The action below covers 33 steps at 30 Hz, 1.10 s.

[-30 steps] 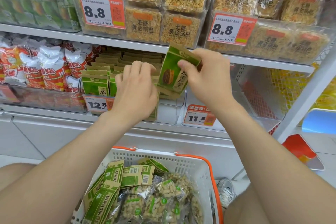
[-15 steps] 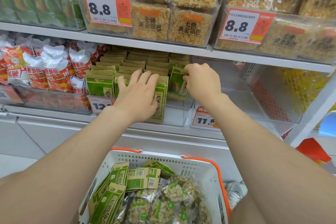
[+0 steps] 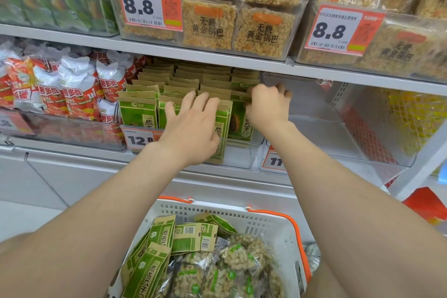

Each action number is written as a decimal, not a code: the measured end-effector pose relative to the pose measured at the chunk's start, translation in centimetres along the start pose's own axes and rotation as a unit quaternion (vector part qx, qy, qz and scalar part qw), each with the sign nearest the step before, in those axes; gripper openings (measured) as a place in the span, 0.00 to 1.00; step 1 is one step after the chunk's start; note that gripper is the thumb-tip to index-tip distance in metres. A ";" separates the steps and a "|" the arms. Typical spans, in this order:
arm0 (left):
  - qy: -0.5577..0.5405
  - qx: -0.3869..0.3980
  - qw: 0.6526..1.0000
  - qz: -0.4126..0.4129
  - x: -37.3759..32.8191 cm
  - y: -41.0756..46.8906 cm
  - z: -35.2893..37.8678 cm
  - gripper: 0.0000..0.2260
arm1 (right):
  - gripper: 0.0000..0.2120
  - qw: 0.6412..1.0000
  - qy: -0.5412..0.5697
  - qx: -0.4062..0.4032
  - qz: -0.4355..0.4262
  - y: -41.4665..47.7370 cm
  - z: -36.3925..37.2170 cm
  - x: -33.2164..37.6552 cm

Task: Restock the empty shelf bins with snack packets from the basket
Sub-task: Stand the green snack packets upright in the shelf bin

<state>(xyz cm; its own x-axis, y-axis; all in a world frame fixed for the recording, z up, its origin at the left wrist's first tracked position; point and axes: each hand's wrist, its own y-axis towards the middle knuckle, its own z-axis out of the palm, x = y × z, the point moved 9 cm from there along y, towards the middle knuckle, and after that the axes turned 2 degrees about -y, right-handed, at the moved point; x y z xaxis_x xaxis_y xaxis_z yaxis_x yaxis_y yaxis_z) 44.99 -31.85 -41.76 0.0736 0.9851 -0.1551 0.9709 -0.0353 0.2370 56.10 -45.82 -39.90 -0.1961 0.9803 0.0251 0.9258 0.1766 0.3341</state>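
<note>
A clear shelf bin on the middle shelf holds rows of green and tan snack packets. My left hand lies flat with straight fingers against the front packets. My right hand has its fingers curled round the top of a green packet standing in the bin's right row. Below, a white basket with orange handles holds more green packets and clear bags of pale puffed snacks. To the right, a clear bin has nothing in it.
Red and white snack bags fill the bin to the left. The upper shelf carries boxes of golden rice crackers with 8.8 price tags. A white shelf post slants at the right.
My right hand has carried the green packet down from in front of the upper shelf into the bin's right row. My left hand stayed pressed on the front packets.
</note>
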 end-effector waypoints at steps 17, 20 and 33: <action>-0.017 -0.063 0.997 0.031 -0.9 -2.1 -1.7 0.30 | 0.04 0.992 0.047 -0.112 -0.026 -1.3 -2.7 0.1; -0.005 -0.105 0.993 0.056 -1.1 -2.2 -2.4 0.24 | 0.07 0.990 0.035 -0.128 -0.037 -1.8 -3.4 0.8; 0.009 0.241 0.970 0.022 1.7 -5.1 5.5 0.07 | 0.06 0.952 0.095 0.197 -0.214 -11.5 -0.8 5.9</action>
<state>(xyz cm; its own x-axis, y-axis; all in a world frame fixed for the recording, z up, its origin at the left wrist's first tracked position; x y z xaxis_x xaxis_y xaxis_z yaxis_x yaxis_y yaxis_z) 41.47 -30.94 -48.50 0.1171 0.9836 -0.1373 0.9609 -0.1472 -0.2347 44.00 -42.17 -42.82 -0.6026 0.7840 0.1490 0.7902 0.6123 -0.0262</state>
